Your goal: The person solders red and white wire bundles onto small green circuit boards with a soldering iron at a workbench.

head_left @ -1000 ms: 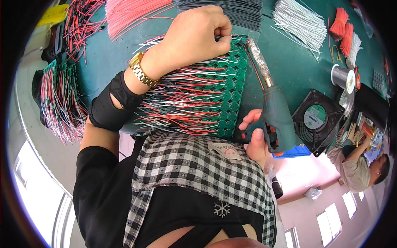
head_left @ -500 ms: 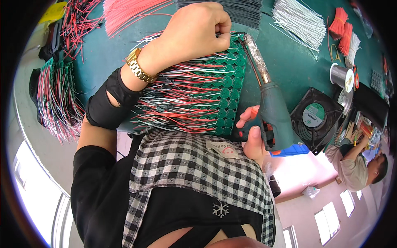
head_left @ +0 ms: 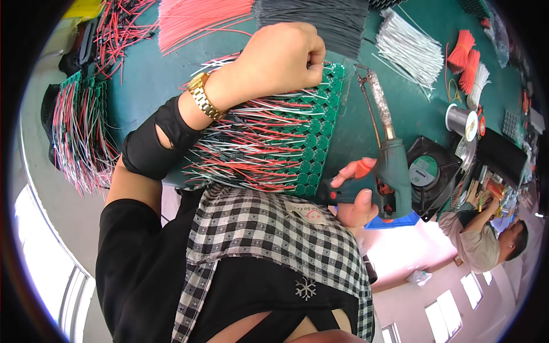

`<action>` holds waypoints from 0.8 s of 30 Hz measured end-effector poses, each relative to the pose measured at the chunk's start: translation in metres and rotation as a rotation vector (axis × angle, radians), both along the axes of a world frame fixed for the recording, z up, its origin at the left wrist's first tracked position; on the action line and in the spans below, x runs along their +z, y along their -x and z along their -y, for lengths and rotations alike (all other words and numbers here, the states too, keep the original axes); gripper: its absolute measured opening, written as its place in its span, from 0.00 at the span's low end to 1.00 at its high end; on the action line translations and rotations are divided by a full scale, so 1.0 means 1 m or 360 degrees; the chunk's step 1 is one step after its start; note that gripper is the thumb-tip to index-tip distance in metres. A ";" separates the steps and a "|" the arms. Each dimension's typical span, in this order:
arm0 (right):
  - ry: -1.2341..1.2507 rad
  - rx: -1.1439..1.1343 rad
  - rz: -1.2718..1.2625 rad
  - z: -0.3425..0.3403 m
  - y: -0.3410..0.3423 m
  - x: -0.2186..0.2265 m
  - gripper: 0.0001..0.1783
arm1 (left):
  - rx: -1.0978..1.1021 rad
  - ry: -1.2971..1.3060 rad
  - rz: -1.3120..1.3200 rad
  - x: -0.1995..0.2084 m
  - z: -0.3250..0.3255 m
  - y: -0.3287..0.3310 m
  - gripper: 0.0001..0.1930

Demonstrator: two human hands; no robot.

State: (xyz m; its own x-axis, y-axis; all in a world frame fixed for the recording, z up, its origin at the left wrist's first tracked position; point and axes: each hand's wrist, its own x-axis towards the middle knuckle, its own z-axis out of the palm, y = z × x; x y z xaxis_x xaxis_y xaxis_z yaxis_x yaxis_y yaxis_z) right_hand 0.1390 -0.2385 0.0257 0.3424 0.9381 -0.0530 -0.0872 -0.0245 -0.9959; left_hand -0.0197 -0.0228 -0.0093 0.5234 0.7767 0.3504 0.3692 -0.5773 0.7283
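Note:
A panel of round green circuit boards (head_left: 313, 143) lies before me, with rows of red, white and black wires (head_left: 246, 157) running leftward from it. Over its far end is my left hand (head_left: 286, 57), fingers pinched together; what they hold is hidden. My right hand (head_left: 357, 200) grips a dark green soldering gun (head_left: 394, 171) by its handle, fingers near the orange trigger. The gun points away from me, and its metal tip stands just right of the panel's far corner, apart from it.
Red wires (head_left: 200, 23), black wires (head_left: 311, 23) and white wires (head_left: 409, 51) lie in bundles at the back. A solder spool (head_left: 461, 122) and a black fan (head_left: 432, 174) sit to the right. More wired boards (head_left: 83, 134) are at left. A co-worker (head_left: 486, 246) sits far right.
The soldering gun has moved right, and its tip has left the panel's far corner. My left hand remains pinched over that end. The whole view has shifted slightly.

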 end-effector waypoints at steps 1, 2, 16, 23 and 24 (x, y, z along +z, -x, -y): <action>-0.0021 0.0010 0.0006 -0.001 -0.001 -0.001 0.33 | 0.0010 -0.0021 0.0006 0.000 -0.001 -0.001 0.04; -0.0041 0.0031 -0.0005 0.000 0.000 0.000 0.32 | 0.0003 -0.0025 0.0001 0.000 0.000 0.000 0.04; -0.0141 -0.0039 -0.0031 0.010 0.007 -0.006 0.28 | -0.0084 -0.0168 -0.0036 0.003 0.001 0.007 0.04; -0.0173 0.0133 0.0125 0.016 0.004 0.006 0.26 | 0.0689 -0.0428 -0.0415 0.036 -0.086 0.090 0.06; -0.0205 0.0132 0.0038 0.016 0.007 0.005 0.26 | 0.0646 -0.0443 -0.0444 0.027 -0.103 0.105 0.06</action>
